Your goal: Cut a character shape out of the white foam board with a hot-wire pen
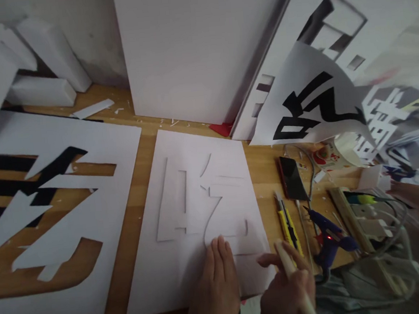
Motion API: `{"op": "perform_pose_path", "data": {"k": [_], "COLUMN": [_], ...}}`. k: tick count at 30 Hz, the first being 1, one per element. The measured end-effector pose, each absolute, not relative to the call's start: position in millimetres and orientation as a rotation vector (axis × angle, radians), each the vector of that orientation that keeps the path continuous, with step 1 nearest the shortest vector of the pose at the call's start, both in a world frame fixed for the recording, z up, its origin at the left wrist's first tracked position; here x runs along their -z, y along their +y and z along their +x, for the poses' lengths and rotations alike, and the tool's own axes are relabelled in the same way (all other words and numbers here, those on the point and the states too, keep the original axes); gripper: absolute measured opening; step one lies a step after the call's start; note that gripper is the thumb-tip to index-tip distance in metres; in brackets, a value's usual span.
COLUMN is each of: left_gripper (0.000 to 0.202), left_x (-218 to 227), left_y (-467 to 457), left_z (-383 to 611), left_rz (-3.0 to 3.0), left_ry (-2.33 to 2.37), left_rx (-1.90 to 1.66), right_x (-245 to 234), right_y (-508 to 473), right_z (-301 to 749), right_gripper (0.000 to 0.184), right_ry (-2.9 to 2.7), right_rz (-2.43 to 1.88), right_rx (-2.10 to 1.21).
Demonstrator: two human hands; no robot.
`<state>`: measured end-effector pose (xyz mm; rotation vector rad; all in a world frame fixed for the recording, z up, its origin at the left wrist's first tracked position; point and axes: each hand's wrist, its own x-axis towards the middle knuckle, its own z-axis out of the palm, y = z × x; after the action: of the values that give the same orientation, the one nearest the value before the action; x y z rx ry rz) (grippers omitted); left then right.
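Note:
My left hand (pixel 217 282) lies flat, fingers together and stretched out, on the lower edge of a white foam-like board (pixel 147 276). White cut-out character pieces (pixel 174 195) lie on that board, standing slightly proud of it. Just right of it, my right hand (pixel 286 285) is closed around a pale stick (pixel 286 260), which tilts up and to the left near the board's lower right corner. What the stick's lower end looks like is hidden by the hand. A yellow utility knife (pixel 288 223) lies just beyond my right hand.
A purple glue gun (pixel 328 237) with a red light, a dark phone (pixel 292 178) and a power strip (pixel 373 220) lie at right. Another person's blurred hand (pixel 416 201) reaches in there. A stencil board (pixel 123 185) covers the left; a printed sheet (pixel 307 98) leans behind.

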<state>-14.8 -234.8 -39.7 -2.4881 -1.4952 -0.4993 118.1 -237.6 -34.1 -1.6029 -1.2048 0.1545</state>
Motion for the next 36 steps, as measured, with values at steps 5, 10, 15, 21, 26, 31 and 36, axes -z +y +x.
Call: {"op": "perform_pose_path", "data": {"k": [5, 10, 15, 21, 26, 31, 36], "left_gripper": [0.042, 0.043, 0.043, 0.047, 0.054, 0.052, 0.05], "left_x": [30, 22, 19, 23, 27, 28, 30], "left_y": [-233, -235, -235, -237, -242, -243, -243], "left_z": [-14, -7, -5, -10, -14, -15, -15], "left_rz": [-2.484, -2.445, -2.46, -2.469, -2.481, -2.473, -2.488], "left_ry": [-1.439, -1.513, -1.523, -1.522, -1.512, -1.534, -1.554], "left_rx": [0.488, 0.481, 0.441, 0.444, 0.465, 0.484, 0.52], "right_x": [-22, -34, -20, 31, 43, 40, 43], "right_y": [-183, -143, -147, -192, -203, -199, -199], "right_z": [95, 88, 110, 142, 149, 145, 145], "right_gripper": [0.021, 0.018, 0.028, 0.028, 0.025, 0.025, 0.025], "right_ry": [-1.111, -1.489, -1.547, -1.241, -1.305, -1.309, -1.196], "right_rz": [-1.436, -1.474, -1.624, -1.733, -1.742, -1.729, -1.686], "right_rx": [-0.397, -0.533, -0.259, -0.237, -0.298, -0.328, -0.411]}}
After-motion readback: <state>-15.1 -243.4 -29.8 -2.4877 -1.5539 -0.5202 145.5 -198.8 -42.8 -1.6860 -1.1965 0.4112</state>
